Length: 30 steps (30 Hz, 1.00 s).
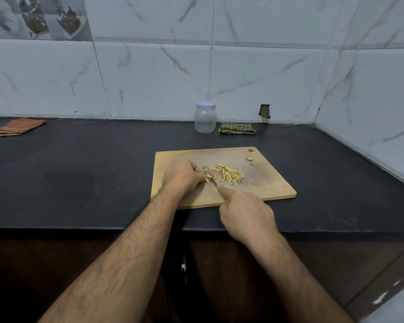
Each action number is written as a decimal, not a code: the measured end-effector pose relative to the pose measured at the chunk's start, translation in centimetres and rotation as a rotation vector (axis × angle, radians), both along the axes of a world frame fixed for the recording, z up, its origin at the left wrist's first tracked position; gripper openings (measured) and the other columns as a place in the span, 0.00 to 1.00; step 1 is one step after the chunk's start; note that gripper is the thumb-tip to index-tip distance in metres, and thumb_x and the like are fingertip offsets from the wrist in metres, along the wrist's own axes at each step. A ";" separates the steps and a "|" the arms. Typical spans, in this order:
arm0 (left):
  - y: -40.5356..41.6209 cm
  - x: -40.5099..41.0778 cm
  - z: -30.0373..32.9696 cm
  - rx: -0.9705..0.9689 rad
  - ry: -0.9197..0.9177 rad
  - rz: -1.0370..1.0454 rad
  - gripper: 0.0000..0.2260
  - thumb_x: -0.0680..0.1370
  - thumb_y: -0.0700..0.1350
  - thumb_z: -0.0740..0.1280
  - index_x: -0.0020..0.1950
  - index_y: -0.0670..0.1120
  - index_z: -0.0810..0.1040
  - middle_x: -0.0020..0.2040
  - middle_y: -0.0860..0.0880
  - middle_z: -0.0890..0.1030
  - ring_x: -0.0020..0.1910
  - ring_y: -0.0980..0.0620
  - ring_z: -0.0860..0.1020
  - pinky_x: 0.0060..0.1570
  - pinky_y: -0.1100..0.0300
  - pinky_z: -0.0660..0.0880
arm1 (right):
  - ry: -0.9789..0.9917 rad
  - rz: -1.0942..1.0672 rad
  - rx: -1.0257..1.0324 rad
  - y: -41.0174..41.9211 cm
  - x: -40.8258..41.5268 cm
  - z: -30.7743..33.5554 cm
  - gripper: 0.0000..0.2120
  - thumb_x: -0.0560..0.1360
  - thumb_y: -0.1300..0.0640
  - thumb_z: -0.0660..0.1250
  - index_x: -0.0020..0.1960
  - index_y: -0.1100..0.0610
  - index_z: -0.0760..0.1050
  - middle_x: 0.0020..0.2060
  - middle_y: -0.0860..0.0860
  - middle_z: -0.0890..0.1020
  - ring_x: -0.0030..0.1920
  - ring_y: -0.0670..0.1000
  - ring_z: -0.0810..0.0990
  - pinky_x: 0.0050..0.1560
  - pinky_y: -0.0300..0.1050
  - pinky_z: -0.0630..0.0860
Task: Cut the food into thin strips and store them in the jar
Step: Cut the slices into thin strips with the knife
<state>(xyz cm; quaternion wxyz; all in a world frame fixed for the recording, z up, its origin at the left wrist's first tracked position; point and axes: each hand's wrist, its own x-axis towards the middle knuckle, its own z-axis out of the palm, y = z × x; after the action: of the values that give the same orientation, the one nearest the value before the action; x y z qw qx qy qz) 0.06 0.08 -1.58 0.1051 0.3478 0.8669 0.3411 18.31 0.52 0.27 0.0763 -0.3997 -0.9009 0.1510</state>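
A wooden cutting board [266, 183] lies on the black counter. On its middle sits a pile of thin pale strips [229, 174]. My left hand [183, 174] pinches a small piece of the food [209, 176] at the pile's left edge. My right hand [245, 212] grips a knife [214, 182] with a yellow handle, index finger stretched along its back; the blade meets the pinched piece. A clear plastic jar [205, 120] with a pale lilac lid on stands upright behind the board, near the wall. Two small whole pieces [250, 159] lie near the board's far right corner.
A folded green checked cloth [237, 128] lies right of the jar. An orange striped cloth [16, 127] lies at the far left of the counter [91, 171]. Tiled walls close the back and the right side. The counter's front edge runs under my forearms.
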 end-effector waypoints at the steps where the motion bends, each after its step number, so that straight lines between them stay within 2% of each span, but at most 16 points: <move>1: 0.0 -0.1 0.2 -0.011 -0.020 -0.015 0.07 0.75 0.47 0.72 0.39 0.46 0.84 0.43 0.53 0.85 0.43 0.54 0.80 0.40 0.58 0.76 | 0.017 -0.001 -0.004 0.1 -0.2 0.0 0.27 0.81 0.55 0.53 0.77 0.39 0.59 0.66 0.48 0.76 0.63 0.51 0.75 0.53 0.48 0.73; 4: 0.1 -0.2 1.0 -0.048 -0.069 -0.045 0.08 0.76 0.45 0.72 0.37 0.49 0.81 0.38 0.54 0.81 0.35 0.58 0.75 0.33 0.62 0.70 | 0.036 0.009 -0.021 0.5 -0.8 -0.1 0.27 0.80 0.55 0.53 0.77 0.40 0.60 0.69 0.47 0.74 0.66 0.51 0.73 0.57 0.48 0.73; 7: 0.4 -0.2 1.3 -0.069 -0.091 -0.034 0.05 0.74 0.45 0.73 0.38 0.48 0.82 0.35 0.53 0.79 0.36 0.54 0.75 0.33 0.61 0.71 | 0.046 0.022 -0.018 0.6 -1.1 0.0 0.26 0.80 0.56 0.54 0.77 0.40 0.62 0.70 0.46 0.73 0.67 0.51 0.72 0.57 0.48 0.72; 16: 0.8 -0.4 1.8 -0.150 -0.099 0.003 0.11 0.71 0.49 0.76 0.48 0.44 0.84 0.45 0.47 0.84 0.47 0.48 0.82 0.39 0.57 0.75 | 0.063 0.041 -0.009 1.1 -1.4 -0.2 0.26 0.80 0.55 0.54 0.77 0.41 0.63 0.70 0.46 0.74 0.66 0.51 0.73 0.58 0.47 0.73; 27: 0.9 -0.3 1.7 -0.149 -0.086 0.025 0.11 0.70 0.50 0.76 0.47 0.44 0.84 0.44 0.47 0.84 0.44 0.49 0.81 0.36 0.59 0.73 | 0.042 0.049 -0.043 1.3 -2.4 0.0 0.26 0.80 0.56 0.54 0.77 0.42 0.62 0.71 0.46 0.73 0.68 0.52 0.71 0.60 0.48 0.71; 30: 0.8 -0.2 1.6 -0.139 -0.071 0.030 0.11 0.71 0.50 0.75 0.47 0.44 0.84 0.44 0.47 0.84 0.41 0.49 0.80 0.34 0.60 0.72 | 0.036 0.050 -0.030 1.2 -1.8 -0.1 0.26 0.80 0.57 0.54 0.77 0.42 0.62 0.69 0.47 0.74 0.66 0.52 0.73 0.57 0.48 0.72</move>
<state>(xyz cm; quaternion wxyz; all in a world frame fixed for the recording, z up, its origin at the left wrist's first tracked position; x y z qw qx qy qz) -0.13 0.91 0.04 0.1544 0.3144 0.8893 0.2939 16.46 1.69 0.13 0.0828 -0.3752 -0.9068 0.1735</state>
